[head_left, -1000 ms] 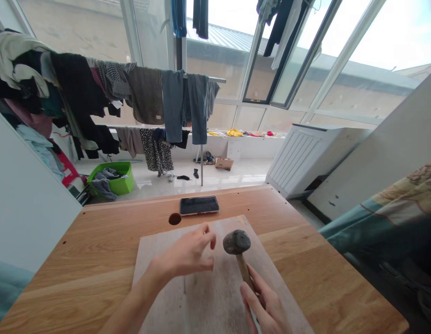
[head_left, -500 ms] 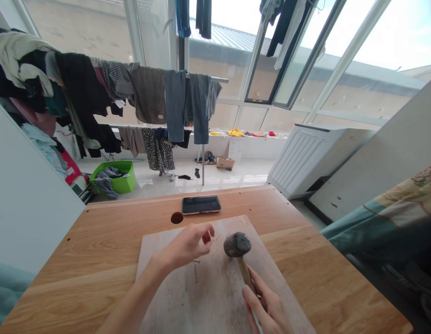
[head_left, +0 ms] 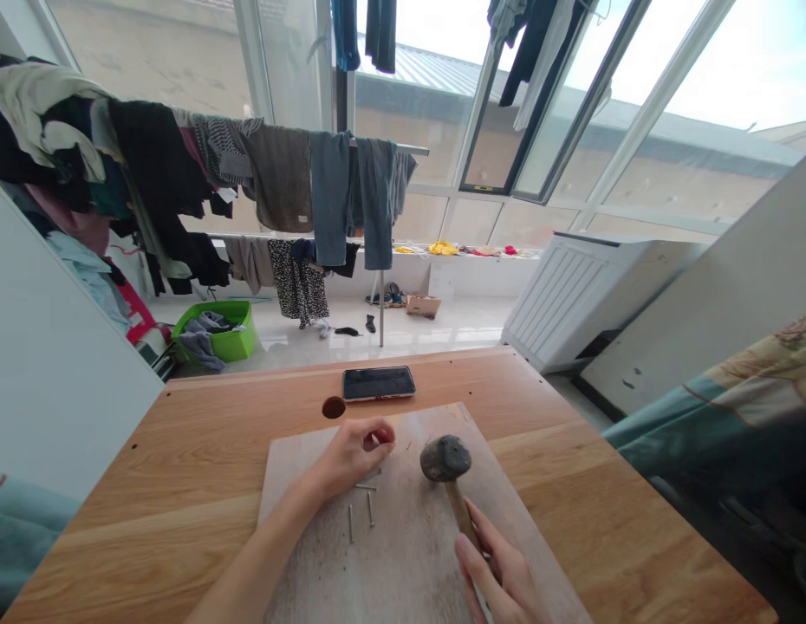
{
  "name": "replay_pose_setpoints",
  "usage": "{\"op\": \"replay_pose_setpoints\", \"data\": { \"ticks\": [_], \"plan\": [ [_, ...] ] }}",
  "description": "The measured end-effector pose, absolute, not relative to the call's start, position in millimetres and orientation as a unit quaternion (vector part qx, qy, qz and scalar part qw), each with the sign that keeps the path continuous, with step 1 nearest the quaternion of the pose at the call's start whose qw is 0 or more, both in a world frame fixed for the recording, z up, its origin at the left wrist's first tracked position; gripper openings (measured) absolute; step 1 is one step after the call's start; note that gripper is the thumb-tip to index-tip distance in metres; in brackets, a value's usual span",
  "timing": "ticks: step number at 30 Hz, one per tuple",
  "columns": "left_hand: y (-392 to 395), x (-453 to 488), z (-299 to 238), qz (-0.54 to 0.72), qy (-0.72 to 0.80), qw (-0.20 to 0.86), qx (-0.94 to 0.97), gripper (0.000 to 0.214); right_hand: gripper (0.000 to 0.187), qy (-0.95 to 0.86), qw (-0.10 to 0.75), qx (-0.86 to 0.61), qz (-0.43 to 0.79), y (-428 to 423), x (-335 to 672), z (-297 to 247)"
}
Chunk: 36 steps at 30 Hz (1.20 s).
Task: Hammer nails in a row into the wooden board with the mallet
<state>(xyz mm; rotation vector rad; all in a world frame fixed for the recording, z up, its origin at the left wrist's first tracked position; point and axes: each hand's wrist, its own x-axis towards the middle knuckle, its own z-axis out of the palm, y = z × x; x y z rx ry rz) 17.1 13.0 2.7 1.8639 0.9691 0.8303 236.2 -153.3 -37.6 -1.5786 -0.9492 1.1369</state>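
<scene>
Centrally, nails (head_left: 351, 524) lie on the board (head_left: 403, 563) near the left hand (head_left: 352, 452), presumably for reach; it curls narrowly, any content indiscernible. The right hand (head_left: 497, 568) grips the mallet (head_left: 450, 471) by its handle (head_left: 460, 510), leaving the head (head_left: 445, 458) apparently free.

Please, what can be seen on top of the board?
Several nails lie on the board near the left hand. The right hand holds a hammer over it. What the hands and hammer cover cannot be seen.
</scene>
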Motion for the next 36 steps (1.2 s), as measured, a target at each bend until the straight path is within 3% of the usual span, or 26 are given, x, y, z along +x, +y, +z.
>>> {"op": "replay_pose_setpoints", "data": {
  "ticks": [7, 17, 23, 31, 36],
  "plan": [
    [13.5, 16.1, -7.8, 0.331, 0.375, 0.463, 0.732, 0.016, 0.081, -0.391, 0.477, -0.641, 0.457, -150.9, 230.2, -21.9],
    [13.9, 17.7, -1.4, 0.32, 0.387, 0.437, 0.746, 0.038, 0.079, -0.514, 0.406, -0.601, 0.458, -118.2, 194.0, 13.7],
    [14.6, 12.7, 7.9, 0.287, 0.385, 0.432, 0.764, 0.035, 0.077, -0.51, 0.404, -0.599, 0.466, -118.6, 195.8, 7.9],
    [-5.4, 4.0, 51.9, 0.049, 0.445, 0.269, 0.853, 0.008, 0.078, -0.44, 0.442, -0.642, 0.447, -146.8, 211.2, -13.4],
    [-8.0, 11.3, 57.7, 0.059, 0.429, 0.238, 0.869, 0.013, 0.081, -0.435, 0.431, -0.651, 0.448, -155.9, 219.5, -23.3]
  ]
}}
